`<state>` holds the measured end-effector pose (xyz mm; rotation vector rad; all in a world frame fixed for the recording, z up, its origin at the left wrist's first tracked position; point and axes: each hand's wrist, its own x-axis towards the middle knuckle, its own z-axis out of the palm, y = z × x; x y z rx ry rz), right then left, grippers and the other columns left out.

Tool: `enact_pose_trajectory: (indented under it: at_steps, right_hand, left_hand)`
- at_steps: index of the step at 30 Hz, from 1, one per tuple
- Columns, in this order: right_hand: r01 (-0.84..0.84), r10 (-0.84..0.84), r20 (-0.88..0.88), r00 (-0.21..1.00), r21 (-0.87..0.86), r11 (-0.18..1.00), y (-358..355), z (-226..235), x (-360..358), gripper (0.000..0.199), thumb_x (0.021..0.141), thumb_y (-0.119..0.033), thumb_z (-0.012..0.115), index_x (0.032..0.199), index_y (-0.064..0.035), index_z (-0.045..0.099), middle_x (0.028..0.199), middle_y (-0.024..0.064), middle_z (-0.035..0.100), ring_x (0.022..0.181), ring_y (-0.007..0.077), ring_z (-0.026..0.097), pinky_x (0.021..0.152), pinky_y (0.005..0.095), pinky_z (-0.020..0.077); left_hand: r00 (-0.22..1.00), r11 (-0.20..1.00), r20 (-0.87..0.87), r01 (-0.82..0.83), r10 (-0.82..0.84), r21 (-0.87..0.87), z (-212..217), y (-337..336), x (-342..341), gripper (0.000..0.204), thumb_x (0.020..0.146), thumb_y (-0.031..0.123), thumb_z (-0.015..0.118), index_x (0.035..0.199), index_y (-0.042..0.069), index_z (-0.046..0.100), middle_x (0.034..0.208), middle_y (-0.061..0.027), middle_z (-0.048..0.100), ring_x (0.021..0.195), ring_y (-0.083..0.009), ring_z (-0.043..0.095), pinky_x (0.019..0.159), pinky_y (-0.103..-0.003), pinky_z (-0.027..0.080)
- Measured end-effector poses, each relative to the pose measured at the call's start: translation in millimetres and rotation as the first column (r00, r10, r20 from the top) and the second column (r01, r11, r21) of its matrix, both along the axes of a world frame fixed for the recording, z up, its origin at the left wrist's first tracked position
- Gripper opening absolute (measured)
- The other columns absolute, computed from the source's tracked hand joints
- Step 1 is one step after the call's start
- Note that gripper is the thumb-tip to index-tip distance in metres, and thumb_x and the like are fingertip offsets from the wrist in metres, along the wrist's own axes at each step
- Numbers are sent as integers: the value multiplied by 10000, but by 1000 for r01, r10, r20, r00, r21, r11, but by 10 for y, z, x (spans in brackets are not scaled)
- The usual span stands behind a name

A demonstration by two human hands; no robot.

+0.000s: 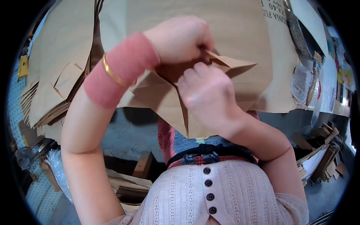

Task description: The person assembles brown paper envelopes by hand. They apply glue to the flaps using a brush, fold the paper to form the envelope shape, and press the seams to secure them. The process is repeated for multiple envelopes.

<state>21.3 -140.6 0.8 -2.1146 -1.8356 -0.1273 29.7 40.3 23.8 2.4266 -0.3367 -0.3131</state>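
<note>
A brown kraft paper bag (159, 99) lies before me with its folded end pulled partly open, and pointed flaps spread to both sides. My left hand (183, 39) reaches across from the left, bent at the wrist, its fingers curled onto the paper at the far side of the opening. On that forearm are a pink wristband (122, 69) and a gold bangle (108, 69). My right hand (210, 97) is nearer to me, closed against the near edge of the opening. Its fingertips are tucked out of sight, and both hands hide part of the fold.
Layered brown paper bags (56, 97) sit at the left. Larger brown sheets (232, 22) with dark print cover the surface under the work. Clear plastic packets (301, 84) lie at the right edge. Below are a wooden block (143, 165) and paper scraps (326, 163).
</note>
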Motion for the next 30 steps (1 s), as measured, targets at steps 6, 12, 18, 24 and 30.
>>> enact_pose_trajectory:
  at_steps: [6, 12, 18, 24, 30]
  right_hand:
    - [-135, 156, 131, 979, -159, 978, 5, 0, -12, 120, 646, -184, 653, 694, -85, 701, 748, 47, 568, 800, 216, 527, 655, 315, 390]
    - [-230, 261, 195, 945, -167, 959, -105, -79, -141, 218, 644, -189, 632, 774, -21, 681, 842, 94, 563, 833, 237, 550, 659, 318, 429]
    - [-63, 124, 125, 984, -405, 912, -524, 181, 412, 550, 814, -446, 638, 1125, 7, 634, 1078, 153, 608, 1050, 254, 572, 815, 343, 458]
    - [-118, 302, -28, 953, -951, 287, -88, 549, 514, 502, 859, -472, 632, 1190, -95, 619, 892, 74, 704, 892, 215, 688, 799, 363, 493]
    - [-154, 298, -18, 954, -884, 442, 103, 478, 679, 480, 836, -217, 633, 1296, -100, 558, 902, 78, 716, 877, 250, 709, 719, 360, 531]
  left_hand:
    - [982, 985, -91, -162, 166, 56, -240, 88, 237, 268, 771, 216, 777, 910, 1, 696, 792, -158, 688, 748, -322, 653, 696, -400, 508]
    - [903, 851, 123, -430, 412, 301, -429, 3, 356, 243, 850, 213, 689, 998, 30, 629, 971, -170, 657, 909, -386, 611, 761, -441, 488]
    - [682, 840, 729, -356, -68, 410, 28, -36, -137, 147, 764, 109, 617, 866, 42, 535, 871, -123, 545, 847, -316, 559, 727, -419, 452]
    - [872, 811, 341, 102, -351, 576, 40, -804, -941, 137, 645, 181, 603, 689, 53, 628, 746, -59, 543, 770, -217, 561, 716, -333, 479]
    - [969, 760, 244, -183, 33, 624, -66, -1114, -904, 110, 773, 158, 591, 750, 85, 670, 735, -71, 598, 743, -227, 609, 620, -351, 487]
